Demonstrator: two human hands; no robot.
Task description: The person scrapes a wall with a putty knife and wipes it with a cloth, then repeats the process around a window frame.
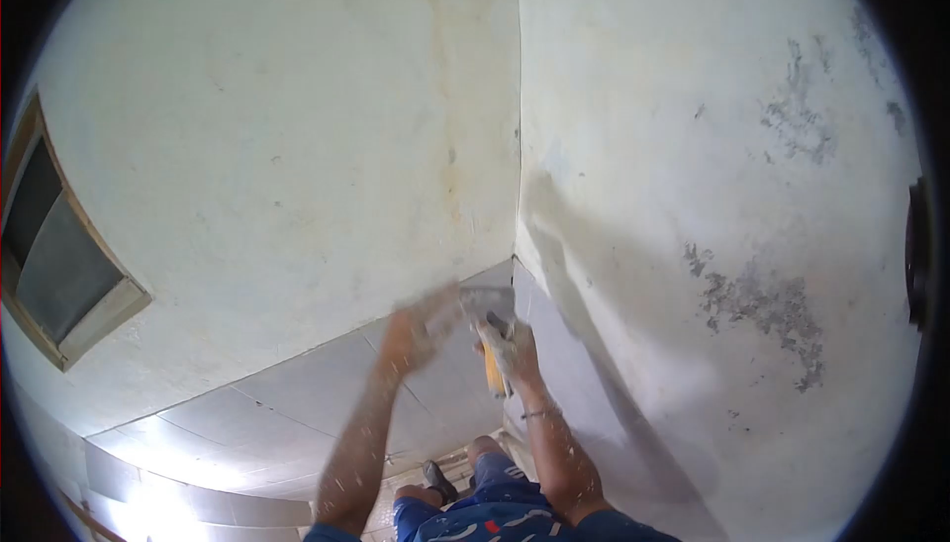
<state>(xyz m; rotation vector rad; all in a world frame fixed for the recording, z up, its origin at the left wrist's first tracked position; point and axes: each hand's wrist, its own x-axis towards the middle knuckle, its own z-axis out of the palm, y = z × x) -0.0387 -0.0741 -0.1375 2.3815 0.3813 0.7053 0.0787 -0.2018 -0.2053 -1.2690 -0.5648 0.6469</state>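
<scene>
My right hand (pixel 512 352), whitened with plaster or putty dust, is closed around a putty knife. The grey blade (pixel 487 298) points up toward the wall corner, and a yellow-orange handle (pixel 494 372) sticks out below my fingers. Just left of the blade is my left hand (pixel 421 329), its fingers smeared by motion. Whether it holds anything or touches the blade cannot be made out. Both forearms carry white specks, and a thin band circles my right wrist. Ahead, the left wall (pixel 327 146) and right wall (pixel 633 97) meet in a corner.
Grey tiles (pixel 297 394) cover the lower left wall. Dark, flaking patches (pixel 767 309) mark the right wall. A wooden-framed opening (pixel 64 255) sits at far left, with a bright glare (pixel 158 512) below. My legs and a dark shoe (pixel 440 481) are at the bottom.
</scene>
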